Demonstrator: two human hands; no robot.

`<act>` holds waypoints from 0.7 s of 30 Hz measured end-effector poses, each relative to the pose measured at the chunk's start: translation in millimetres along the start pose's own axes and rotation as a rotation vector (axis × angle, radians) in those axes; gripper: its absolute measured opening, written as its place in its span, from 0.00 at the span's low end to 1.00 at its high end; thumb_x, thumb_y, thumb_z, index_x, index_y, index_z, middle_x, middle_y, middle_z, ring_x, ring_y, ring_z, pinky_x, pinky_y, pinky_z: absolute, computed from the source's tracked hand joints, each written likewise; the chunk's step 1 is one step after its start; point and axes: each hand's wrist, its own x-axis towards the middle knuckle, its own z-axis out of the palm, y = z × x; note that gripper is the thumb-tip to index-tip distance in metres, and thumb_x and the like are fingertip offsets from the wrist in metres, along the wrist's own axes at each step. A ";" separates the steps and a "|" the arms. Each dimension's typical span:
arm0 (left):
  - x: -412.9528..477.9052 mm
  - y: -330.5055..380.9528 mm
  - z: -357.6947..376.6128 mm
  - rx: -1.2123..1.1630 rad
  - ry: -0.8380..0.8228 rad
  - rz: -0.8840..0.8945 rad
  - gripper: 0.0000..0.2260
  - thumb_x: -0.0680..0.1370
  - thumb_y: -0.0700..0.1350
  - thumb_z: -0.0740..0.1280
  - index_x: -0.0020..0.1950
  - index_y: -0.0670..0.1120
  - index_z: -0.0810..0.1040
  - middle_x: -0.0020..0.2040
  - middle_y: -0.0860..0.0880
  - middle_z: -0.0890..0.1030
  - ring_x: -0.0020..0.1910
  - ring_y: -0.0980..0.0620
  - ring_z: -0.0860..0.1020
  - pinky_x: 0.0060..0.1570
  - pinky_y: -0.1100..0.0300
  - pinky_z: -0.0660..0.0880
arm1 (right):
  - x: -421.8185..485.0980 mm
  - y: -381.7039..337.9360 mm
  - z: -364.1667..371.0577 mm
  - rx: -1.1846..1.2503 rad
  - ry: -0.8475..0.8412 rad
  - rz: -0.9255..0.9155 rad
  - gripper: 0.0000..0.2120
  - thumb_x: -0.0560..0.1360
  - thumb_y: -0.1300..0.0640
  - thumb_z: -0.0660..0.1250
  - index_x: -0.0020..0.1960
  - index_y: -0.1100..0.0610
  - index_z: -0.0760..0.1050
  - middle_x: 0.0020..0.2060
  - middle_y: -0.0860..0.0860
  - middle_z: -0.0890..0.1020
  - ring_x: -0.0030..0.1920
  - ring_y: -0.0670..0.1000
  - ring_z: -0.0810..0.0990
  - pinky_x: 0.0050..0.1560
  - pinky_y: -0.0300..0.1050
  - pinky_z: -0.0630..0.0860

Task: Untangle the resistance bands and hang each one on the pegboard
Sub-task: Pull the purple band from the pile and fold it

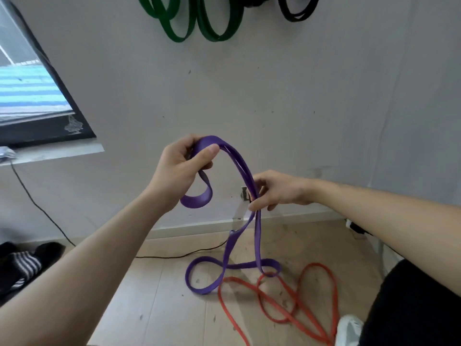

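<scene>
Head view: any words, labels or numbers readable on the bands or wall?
None readable.
The purple band, red band, green bands and black band show no print.
A pale mark on the dark frame at left is too blurred to read.

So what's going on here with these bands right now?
A person holds the flat purple rubber resistance band up with both hands: the left hand grips its top bend, the right hand pinches both strands lower down. Its lower loops lie on the wooden floor, overlapping the thin orange rubber band. Green bands and a black band already hang on the wall above.
</scene>
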 end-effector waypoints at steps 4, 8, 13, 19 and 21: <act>0.8 -6.5 -10.0 -0.032 0.058 -0.032 0.05 0.81 0.46 0.69 0.54 0.48 0.82 0.39 0.54 0.81 0.42 0.53 0.81 0.52 0.55 0.79 | 1.2 -3.5 -9.2 0.024 0.033 -0.016 0.12 0.72 0.57 0.76 0.50 0.61 0.77 0.45 0.59 0.83 0.43 0.53 0.84 0.40 0.40 0.78; 1.9 -20.4 -27.6 0.026 0.069 -0.098 0.08 0.80 0.48 0.69 0.56 0.47 0.82 0.42 0.51 0.83 0.45 0.51 0.83 0.58 0.49 0.79 | -7.9 -8.5 -30.3 0.134 0.170 -0.059 0.13 0.72 0.58 0.76 0.54 0.61 0.80 0.42 0.56 0.81 0.40 0.51 0.82 0.44 0.48 0.80; -4.4 -35.4 -31.6 0.146 -0.115 -0.209 0.13 0.75 0.47 0.75 0.59 0.49 0.82 0.46 0.45 0.85 0.46 0.49 0.83 0.55 0.50 0.78 | -22.8 -26.2 -53.2 0.358 0.404 -0.187 0.11 0.70 0.63 0.76 0.52 0.59 0.81 0.38 0.51 0.79 0.38 0.46 0.79 0.41 0.44 0.79; -5.5 -29.5 -4.3 0.095 -0.282 -0.229 0.16 0.70 0.46 0.79 0.56 0.48 0.82 0.44 0.51 0.85 0.43 0.54 0.82 0.47 0.60 0.78 | -31.6 -59.1 -53.3 0.422 0.560 -0.407 0.13 0.68 0.61 0.77 0.50 0.54 0.80 0.36 0.45 0.83 0.39 0.46 0.80 0.37 0.40 0.76; -3.4 -24.0 4.3 0.062 -0.288 -0.208 0.17 0.69 0.46 0.80 0.56 0.48 0.82 0.42 0.50 0.84 0.43 0.53 0.83 0.46 0.61 0.79 | -33.9 -62.2 -49.0 0.342 0.552 -0.407 0.13 0.69 0.61 0.77 0.51 0.55 0.80 0.36 0.45 0.83 0.38 0.45 0.80 0.38 0.41 0.77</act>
